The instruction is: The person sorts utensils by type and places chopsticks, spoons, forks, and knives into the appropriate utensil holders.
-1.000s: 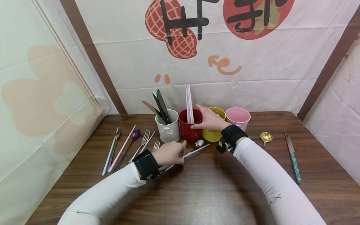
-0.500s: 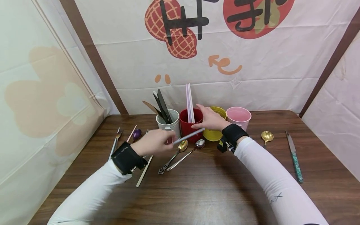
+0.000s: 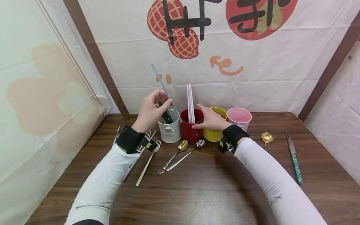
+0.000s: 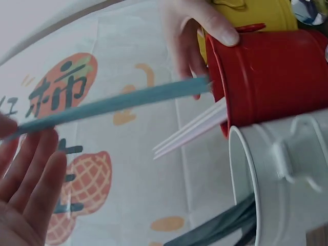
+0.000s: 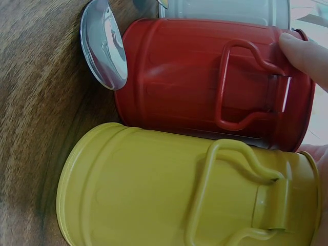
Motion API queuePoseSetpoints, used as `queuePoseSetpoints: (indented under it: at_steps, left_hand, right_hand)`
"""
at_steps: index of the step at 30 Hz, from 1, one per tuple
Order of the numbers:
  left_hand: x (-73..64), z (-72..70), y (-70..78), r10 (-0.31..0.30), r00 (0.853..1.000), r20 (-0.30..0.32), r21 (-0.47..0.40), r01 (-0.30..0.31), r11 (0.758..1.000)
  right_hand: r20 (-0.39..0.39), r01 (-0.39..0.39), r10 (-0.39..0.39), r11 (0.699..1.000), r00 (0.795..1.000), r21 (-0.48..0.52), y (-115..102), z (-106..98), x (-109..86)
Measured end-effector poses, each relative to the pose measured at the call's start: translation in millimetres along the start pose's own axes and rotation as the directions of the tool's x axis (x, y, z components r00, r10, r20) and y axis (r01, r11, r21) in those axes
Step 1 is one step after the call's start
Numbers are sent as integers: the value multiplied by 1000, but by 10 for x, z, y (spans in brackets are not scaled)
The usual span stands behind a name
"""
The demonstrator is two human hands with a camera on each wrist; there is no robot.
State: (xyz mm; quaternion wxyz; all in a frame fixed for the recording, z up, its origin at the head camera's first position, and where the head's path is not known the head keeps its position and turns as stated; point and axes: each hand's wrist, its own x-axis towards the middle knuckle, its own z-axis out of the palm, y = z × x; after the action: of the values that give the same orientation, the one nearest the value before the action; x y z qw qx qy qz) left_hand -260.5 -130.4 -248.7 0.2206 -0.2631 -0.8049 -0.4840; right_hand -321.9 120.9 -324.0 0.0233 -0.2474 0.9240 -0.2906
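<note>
Position of the blue chopstick [image 3: 164, 89] has changed: half a second ago it lay nearly level just above the desk [image 3: 197, 187]; now the left hand [image 3: 152, 109] pinches it steeply tilted, lower tip at the red cup [image 3: 191, 126] rim — insertion looks close. It is slender, straight, pale blue. The right hand [image 3: 209, 120] curls its fingers round that cup.

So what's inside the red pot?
Pale pink chopsticks stand upright in the red pot, poking out above its rim. Their lower ends and the pot's bottom are hidden by its wall.
</note>
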Motion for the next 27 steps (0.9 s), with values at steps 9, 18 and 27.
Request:
queuePoseSetpoints:
  at_steps: [9, 18, 27]
  left_hand:
    - [202, 242, -170, -66, 998, -16, -44, 66, 997]
    - [200, 448, -407, -163, 978, 130, 167, 140, 976]
    - [221, 555, -456, -299, 926, 230, 377, 199, 905]
  right_hand:
    - [-11, -13, 13, 1000, 1000, -9, -38, 14, -27]
    - [-5, -4, 4, 1000, 1000, -3, -60, 11, -25]
    - [-6, -25, 25, 999, 1000, -47, -55, -3, -26]
